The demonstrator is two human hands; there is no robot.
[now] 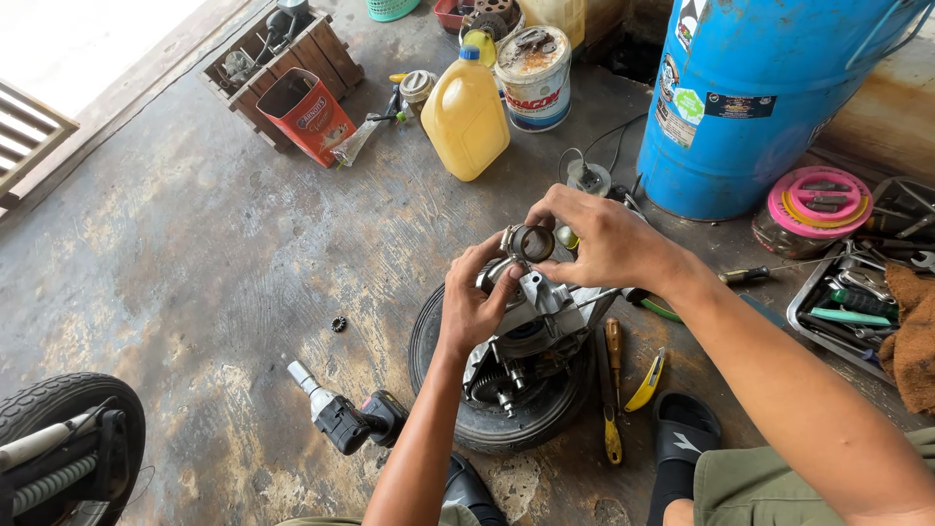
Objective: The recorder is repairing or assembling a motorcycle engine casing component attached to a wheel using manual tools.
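Observation:
A grey metal engine block [531, 336] rests on a small black tyre [506, 414] on the concrete floor. My right hand [599, 239] pinches a short metal ring-shaped sleeve [531, 244] just above the block's top. My left hand [474, 304] grips the block's upper left side, thumb near the sleeve. Gears show at the block's lower front.
A cordless impact driver [341, 414] lies left of the tyre. Screwdrivers [614, 390] and a yellow knife [647, 382] lie to its right. A yellow jug [466, 114], paint can [534, 78], blue drum [750, 97], tool tray [847, 302], wooden crate [282, 58] and a wheel [58, 438] surround me.

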